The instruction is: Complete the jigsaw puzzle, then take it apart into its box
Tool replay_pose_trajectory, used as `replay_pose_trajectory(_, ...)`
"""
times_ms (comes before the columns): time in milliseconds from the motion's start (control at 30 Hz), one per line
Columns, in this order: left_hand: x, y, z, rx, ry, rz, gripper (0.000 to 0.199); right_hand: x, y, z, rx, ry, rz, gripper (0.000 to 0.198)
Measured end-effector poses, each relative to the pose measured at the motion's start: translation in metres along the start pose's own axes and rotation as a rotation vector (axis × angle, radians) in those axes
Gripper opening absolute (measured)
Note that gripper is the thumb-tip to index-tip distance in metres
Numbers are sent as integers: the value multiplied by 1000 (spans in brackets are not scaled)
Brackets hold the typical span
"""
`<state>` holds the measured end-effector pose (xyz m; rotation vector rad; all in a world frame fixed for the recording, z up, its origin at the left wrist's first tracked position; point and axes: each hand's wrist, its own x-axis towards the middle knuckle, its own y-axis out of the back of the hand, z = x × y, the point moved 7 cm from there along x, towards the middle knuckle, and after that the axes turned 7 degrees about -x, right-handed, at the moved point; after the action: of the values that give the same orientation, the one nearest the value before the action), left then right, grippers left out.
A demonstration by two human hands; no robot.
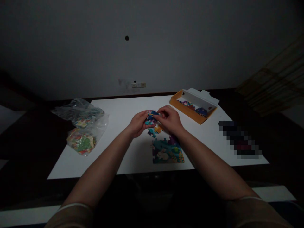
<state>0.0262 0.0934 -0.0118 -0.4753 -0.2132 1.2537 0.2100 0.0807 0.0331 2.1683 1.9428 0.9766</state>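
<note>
Above the middle of the white table, my left hand (138,124) is closed around a small bunch of colourful jigsaw pieces (151,117). My right hand (171,119) meets it from the other side, thumb and fingers pinched at a dark blue piece on top of the bunch. Just beneath the hands lie loose orange and teal jigsaw pieces (152,132). Nearer the front edge, a joined section of jigsaw (167,152) lies flat, showing a white animal on teal. A purple piece (173,140) by its upper right is partly hidden by my right forearm.
At the back right of the table (128,163), an open orange box (188,111) holds more pieces (201,111). Clear plastic bags (83,139) with colourful contents lie on the left. A blurred-out dark object (238,139) is at the right edge. Behind stands a wall with sockets (138,85).
</note>
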Motion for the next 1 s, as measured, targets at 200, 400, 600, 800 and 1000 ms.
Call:
replay_pose_trajectory(200,-5,-10,-5,-1,50,-95,65,-1,-11,10,-9,-47,-206,24)
replay_pose_trajectory(400,1,3,-3,33,-4,40,53,-3,-4,1,-91,75,-391,25)
replay_pose_trajectory(600,-1,10,10,7,-9,153,79,-19,-7,-9,-174,257,-718,51)
replay_pose_trajectory(800,-2,10,9,3,15,178,53,-13,-4,-4,-198,153,-648,23)
replay_pose_trajectory(1000,-1,10,4,21,38,148,50,-1,6,1,-162,86,-339,33)
